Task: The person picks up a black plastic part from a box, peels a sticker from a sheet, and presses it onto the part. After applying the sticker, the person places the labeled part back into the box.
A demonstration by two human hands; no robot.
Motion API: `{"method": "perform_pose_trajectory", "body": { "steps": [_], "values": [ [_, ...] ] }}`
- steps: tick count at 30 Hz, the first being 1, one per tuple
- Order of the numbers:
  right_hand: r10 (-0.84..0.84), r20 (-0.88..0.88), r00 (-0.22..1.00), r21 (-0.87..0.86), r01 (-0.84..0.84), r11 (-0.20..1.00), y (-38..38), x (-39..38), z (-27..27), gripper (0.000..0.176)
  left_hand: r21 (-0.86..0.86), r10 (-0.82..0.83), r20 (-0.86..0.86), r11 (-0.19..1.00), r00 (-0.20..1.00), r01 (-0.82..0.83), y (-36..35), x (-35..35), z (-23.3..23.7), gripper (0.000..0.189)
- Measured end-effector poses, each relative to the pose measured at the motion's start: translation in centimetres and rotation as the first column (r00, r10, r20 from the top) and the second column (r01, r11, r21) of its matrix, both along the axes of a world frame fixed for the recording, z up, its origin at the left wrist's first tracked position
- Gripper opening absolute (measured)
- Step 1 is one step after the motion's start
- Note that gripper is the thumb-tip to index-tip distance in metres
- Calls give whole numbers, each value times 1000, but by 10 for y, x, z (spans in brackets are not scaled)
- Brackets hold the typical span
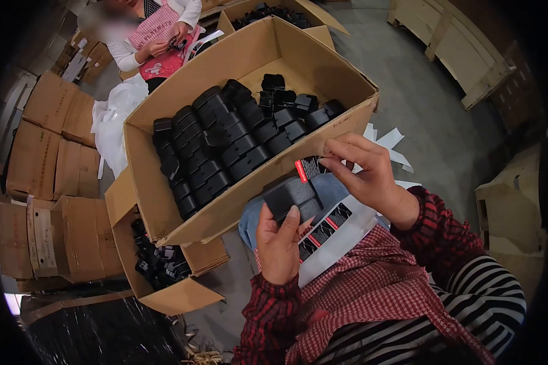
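My left hand (279,243) is closed on a black plastic part (291,193), its thumb and fingers at the near edge. Above and to the right, my right hand (364,170) pinches the corner of a black label with a red end (310,168), which hangs beside the far side of the part. A white backing strip (338,234) with several more black and red labels lies across my lap, under the hands. Just beyond the hands stands a large cardboard box (225,225), in which many similar black parts (210,131) are stacked in rows.
Another open box (176,296) with dark parts stands at the lower left. At the top left, a person (164,30) handles a small dark item. Cardboard boxes (58,128) are piled at the left. Wooden crates (450,42) stand at the right, and white paper strips (391,143) lie on the floor.
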State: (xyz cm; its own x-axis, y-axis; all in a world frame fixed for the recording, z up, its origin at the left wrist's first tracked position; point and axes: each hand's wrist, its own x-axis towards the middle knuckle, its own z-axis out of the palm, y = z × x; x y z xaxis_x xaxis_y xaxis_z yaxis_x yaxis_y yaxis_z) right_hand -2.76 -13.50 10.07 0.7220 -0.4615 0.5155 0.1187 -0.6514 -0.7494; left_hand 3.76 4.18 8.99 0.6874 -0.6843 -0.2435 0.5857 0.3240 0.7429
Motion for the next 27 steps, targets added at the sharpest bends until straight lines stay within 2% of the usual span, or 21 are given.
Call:
{"method": "perform_pose_trajectory", "body": {
  "steps": [2, 3, 4, 5, 8, 15, 23, 27],
  "values": [
    [107, 173, 979, 45, -116, 992, 2, 0, -1, 17, 14, -13, -4, 1000, 1000, 13, 0, 0, -3, 28],
    [104, 174, 979, 47, -114, 992, 5, 0, 1, 17, 28, -21, -8, 999, 1000, 21, 0, 0, -4, 29],
    [192, 146, 970, 268, -226, 937, 10, -1, 3, 16, 30, -23, -7, 999, 1000, 23, 0, -1, -4, 29],
    [283, 140, 949, 476, -315, 821, 14, -1, 5, 15, 3, -34, 1, 999, 999, 34, 0, -2, -4, 29],
    [306, 80, 949, 558, -297, 775, 24, 1, -3, 14, -35, -44, 9, 998, 999, 44, -1, -5, -1, 31],
    [285, 69, 956, 521, -278, 807, 26, 0, -4, 13, -46, -56, -3, 997, 998, 56, 2, -7, 5, 32],
    [251, 71, 965, 360, -260, 896, 24, -2, 0, 12, -66, -70, 16, 995, 997, 71, 2, -8, 5, 28],
    [248, 76, 966, 356, -258, 898, 24, -1, 0, 12, -68, -72, 7, 995, 997, 73, 1, -8, 4, 28]
  ]
}}
